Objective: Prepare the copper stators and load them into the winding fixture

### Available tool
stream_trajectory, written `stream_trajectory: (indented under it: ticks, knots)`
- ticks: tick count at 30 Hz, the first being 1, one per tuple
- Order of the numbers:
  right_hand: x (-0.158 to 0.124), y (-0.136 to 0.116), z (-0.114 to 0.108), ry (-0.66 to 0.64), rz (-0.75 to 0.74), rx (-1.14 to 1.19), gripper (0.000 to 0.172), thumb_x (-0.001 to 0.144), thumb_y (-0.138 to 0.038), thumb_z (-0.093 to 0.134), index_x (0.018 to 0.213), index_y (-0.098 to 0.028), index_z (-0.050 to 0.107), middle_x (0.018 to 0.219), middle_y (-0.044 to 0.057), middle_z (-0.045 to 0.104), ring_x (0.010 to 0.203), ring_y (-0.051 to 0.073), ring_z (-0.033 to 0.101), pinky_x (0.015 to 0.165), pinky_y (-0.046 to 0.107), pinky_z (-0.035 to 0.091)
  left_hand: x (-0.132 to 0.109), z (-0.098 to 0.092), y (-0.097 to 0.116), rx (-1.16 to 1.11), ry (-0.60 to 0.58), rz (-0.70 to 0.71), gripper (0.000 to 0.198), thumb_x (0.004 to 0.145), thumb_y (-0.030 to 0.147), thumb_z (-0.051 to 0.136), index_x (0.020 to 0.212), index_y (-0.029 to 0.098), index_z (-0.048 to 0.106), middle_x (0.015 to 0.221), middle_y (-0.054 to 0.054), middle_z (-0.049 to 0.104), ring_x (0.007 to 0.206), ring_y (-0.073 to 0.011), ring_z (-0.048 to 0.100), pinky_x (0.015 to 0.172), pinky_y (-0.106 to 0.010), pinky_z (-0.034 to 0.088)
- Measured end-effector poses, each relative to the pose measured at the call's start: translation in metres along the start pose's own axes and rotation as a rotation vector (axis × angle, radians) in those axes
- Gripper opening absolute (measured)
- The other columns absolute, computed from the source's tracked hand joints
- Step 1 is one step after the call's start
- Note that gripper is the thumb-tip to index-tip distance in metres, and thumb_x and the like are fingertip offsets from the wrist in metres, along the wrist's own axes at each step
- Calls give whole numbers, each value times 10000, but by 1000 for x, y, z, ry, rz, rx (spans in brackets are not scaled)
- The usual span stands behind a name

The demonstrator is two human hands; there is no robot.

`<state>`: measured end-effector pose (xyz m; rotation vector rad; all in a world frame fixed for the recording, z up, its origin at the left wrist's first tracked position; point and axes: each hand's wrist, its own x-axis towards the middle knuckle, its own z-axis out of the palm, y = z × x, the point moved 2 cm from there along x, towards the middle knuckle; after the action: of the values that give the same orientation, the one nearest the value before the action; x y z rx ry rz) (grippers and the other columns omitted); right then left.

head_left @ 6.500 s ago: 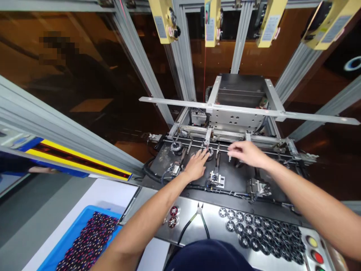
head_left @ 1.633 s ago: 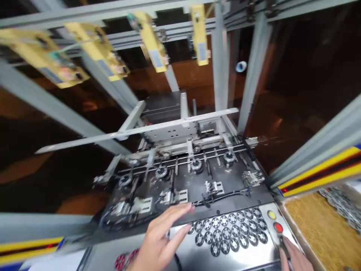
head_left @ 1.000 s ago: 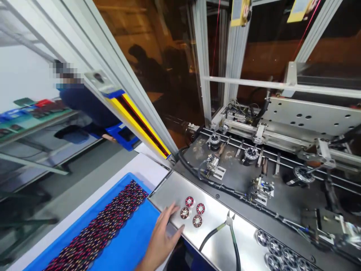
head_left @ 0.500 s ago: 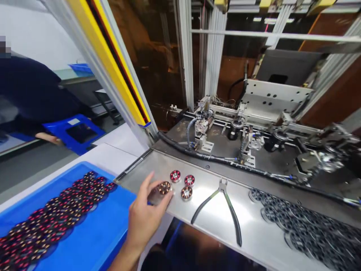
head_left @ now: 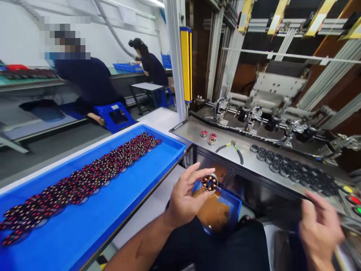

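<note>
My left hand holds a small round copper-wound stator between thumb and fingertips, above my lap. My right hand is blurred at the lower right, fingers loosely spread, holding nothing that I can make out. Three more stators sit on the steel shelf of the machine, next to black-handled pliers. Rows of dark round parts lie further right on the shelf. A long blue tray on my left carries several rows of stators.
Below the shelf a small blue bin holds brown material. Coloured buttons sit at the shelf's right end. The machine's fixtures stand behind. Two other people sit at benches at the back left, near a blue stool.
My left hand took one stator from the group on the steel shelf and drew it back towards my lap. The view pulled back and swung left; my right hand came into view.
</note>
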<state>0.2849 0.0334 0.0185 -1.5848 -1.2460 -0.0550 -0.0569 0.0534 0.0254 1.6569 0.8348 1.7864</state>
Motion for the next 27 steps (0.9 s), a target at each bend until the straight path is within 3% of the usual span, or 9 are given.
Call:
stream_trajectory:
  ticks: [1,5,8,11,14,17,20,24,27]
  knots:
    - [-14,-16,3,-95,17,131,374,910,-556,588,1055,-232,706,1106,160,680,1019,309,652,928,488,505,-12,2,7,-15,-42,17,787,790,38,736,1456,258,379,1241,-120,726,1093,-198,718,954,-330,591]
    - [-65,-92,16,-698,126,559,293,886,-501,656,926,-217,712,851,64,685,743,196,630,703,327,527,-45,7,24,-43,-156,46,852,788,-6,712,1501,264,330,1311,-122,691,1155,-206,690,996,-335,572]
    - [-88,-128,18,-894,264,680,357,854,-535,691,766,-190,666,667,13,583,600,136,510,569,263,430,-61,11,34,-35,-186,57,844,797,-4,699,1509,253,324,1303,-123,694,1164,-212,685,1012,-342,566]
    - [-102,-139,19,-965,389,755,407,867,-527,688,673,-181,599,609,-11,529,587,113,449,578,249,375,-70,13,40,-23,-198,57,832,790,1,711,1497,252,351,1270,-125,711,1103,-208,710,976,-322,584]
    - [-105,-131,19,-1011,495,909,399,880,-467,697,637,-177,570,585,-19,519,600,108,451,615,250,362,-73,15,45,-65,-209,24,844,781,21,746,1490,273,364,1252,-114,720,1057,-194,724,945,-287,590]
    - [-99,-106,18,-1165,572,1131,371,860,-440,714,637,-180,575,556,-23,504,550,105,437,564,252,337,-72,17,45,-194,-240,-73,821,798,86,773,1485,266,360,1227,-117,729,1030,-192,734,914,-273,602]
    - [-96,-73,19,-1302,494,1199,359,797,-421,779,604,-163,621,539,-6,527,522,104,456,532,251,323,-69,23,40,-294,-265,-135,793,814,140,779,1478,244,357,1218,-129,729,958,-182,747,854,-262,617]
    - [-116,-57,25,-1219,531,1143,195,766,-338,830,798,-171,736,686,17,650,625,103,552,584,215,398,-61,35,30,-221,-277,-41,814,804,112,774,1488,244,353,1218,-116,731,1029,-192,725,912,-281,591]
    - [-136,-76,32,-1055,715,1186,310,682,-364,892,893,-199,736,791,28,725,658,121,634,607,220,490,-54,47,21,-106,-258,25,809,794,63,753,1485,244,372,1200,-104,738,1051,-194,714,971,-310,561]
